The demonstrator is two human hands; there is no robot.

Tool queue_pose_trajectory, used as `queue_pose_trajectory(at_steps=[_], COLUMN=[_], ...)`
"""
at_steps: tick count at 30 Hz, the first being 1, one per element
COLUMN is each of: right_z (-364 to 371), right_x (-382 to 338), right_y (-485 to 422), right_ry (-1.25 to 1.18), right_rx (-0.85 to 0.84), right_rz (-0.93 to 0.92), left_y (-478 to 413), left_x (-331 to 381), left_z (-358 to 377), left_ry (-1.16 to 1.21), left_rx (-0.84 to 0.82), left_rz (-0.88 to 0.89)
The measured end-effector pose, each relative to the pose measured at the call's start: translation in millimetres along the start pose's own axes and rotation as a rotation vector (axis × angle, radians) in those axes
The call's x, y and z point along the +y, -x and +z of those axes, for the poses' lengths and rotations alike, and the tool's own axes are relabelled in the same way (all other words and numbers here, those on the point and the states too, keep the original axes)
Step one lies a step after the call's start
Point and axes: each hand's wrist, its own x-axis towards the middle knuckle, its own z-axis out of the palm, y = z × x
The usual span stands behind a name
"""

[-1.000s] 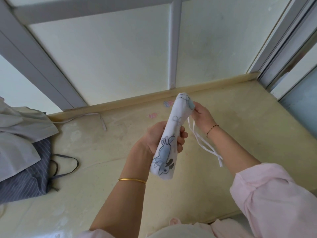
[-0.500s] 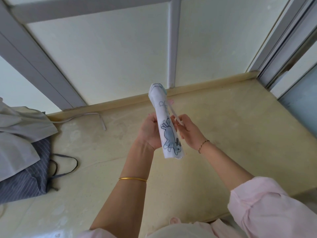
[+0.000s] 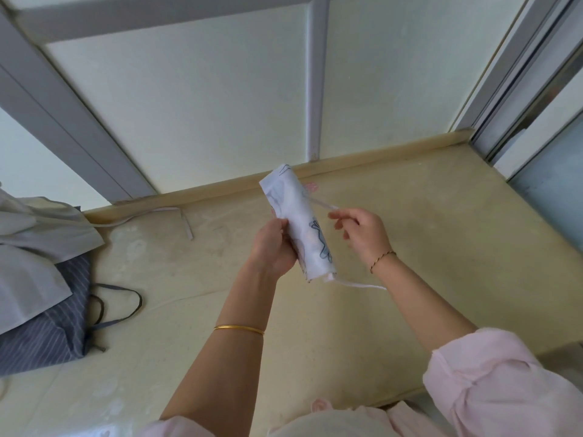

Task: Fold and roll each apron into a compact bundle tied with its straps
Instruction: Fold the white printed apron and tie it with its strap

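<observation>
Lower right of frame: pink sleeve (image 3: 492,383). Centre, above the table (image 3: 426,247): left hand (image 3: 271,247), grip wrapped round the rolled apron (image 3: 299,222), which is held tilted in the air; right hand (image 3: 362,234), grip pinching a white strap (image 3: 318,203) from the roll's upper part. Left edge: striped grey apron (image 3: 41,335) under pale cloth (image 3: 31,247).

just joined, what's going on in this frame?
A person is midway through tying up a rolled apron, white with a blue print, held in the air above the table. The left hand grips the roll around its middle, while the right hand pinches a white strap drawn out from the roll's upper part. A second strap end trails from the bottom; no knot is visible. A striped apron and pale cloth lie piled at the left.
</observation>
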Motion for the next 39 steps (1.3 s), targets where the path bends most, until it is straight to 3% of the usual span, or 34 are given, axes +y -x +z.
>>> queue_pose_trajectory(at_steps=[4,7,11,14,16,20,24,29,32,35,39], right_z=[-0.2,8.0,27.8,32.7,35.1,41.0,12.7,-8.1,-8.3,-3.0,-1.9], right_x=[-30.9,-49.1,-43.3,-29.6,-17.5,-2.6,-7.1,-32.7,-46.8,-45.5,-33.5], right_y=[5.5,19.9,46.5,57.4,62.0,79.2,42.2,13.0,18.3,24.1,18.9], right_ry=[0.134,-0.059,-0.153,-0.277,-0.232,-0.071,0.005,0.001,-0.123,0.017,0.134], right_rx=[-0.009,-0.202,-0.473,-0.501,-0.506,-0.473,-0.309,-0.058,-0.124,-0.13,-0.006], right_rz=[-0.107,0.108,0.244,0.205,0.113,-0.021,0.156,0.024,0.052,0.023,-0.001], left_y=[-3.4,-3.2,-0.5,2.4,2.3,4.7,14.2,11.5,11.1,14.3,16.8], left_x=[-10.9,-12.9,-3.7,5.6,10.1,19.5,16.5,12.5,13.1,15.5,10.4], left_z=[-1.0,2.6,6.4,5.1,4.5,7.2,9.6,13.1,19.5,22.4,17.7], left_ry=[-0.205,-0.251,-0.26,-0.218,-0.125,-0.022,-0.249,-0.302,-0.334,-0.383,-0.767], left_rx=[0.141,0.193,0.147,0.056,-0.013,-0.184,-0.334,-0.201,-0.158,-0.107,0.063], left_rz=[0.127,0.182,0.181,0.171,0.187,0.093,0.027,0.01,0.001,0.026,0.134])
